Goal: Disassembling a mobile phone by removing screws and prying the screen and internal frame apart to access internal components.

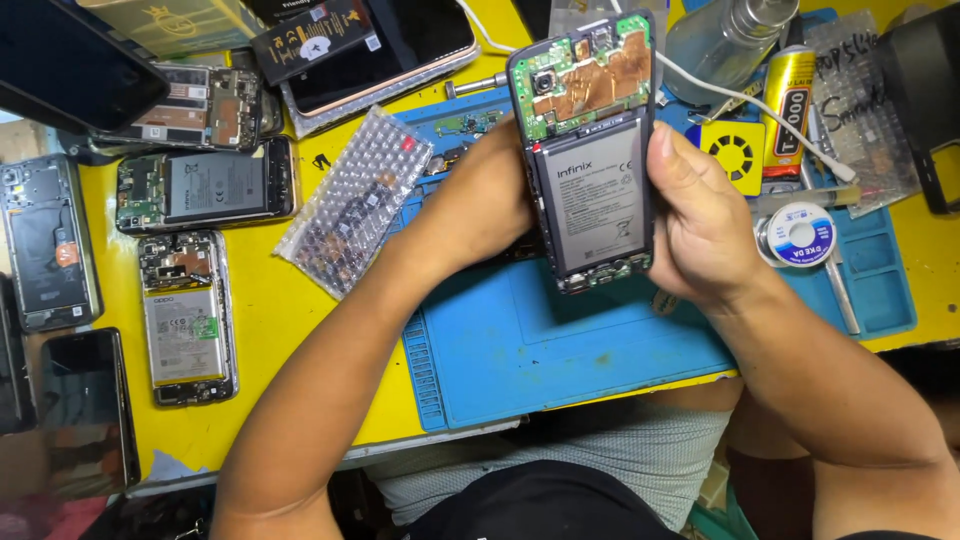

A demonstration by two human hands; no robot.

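An opened phone [590,150] with its back cover off is held upright above the blue repair mat [560,350]. Its grey battery and green circuit board with copper foil face me. My left hand [480,200] grips the phone's left edge from behind. My right hand [700,225] clasps the right edge, thumb lying along the side near the battery. A white cable [740,97] runs behind the phone's top.
Several opened phones [185,315] lie on the yellow table at left. A bubble-wrap pouch [355,200] lies beside the mat. A solder spool [800,235], a glue tube [785,110], a metal bottle [725,35] and tweezers [840,290] sit at right.
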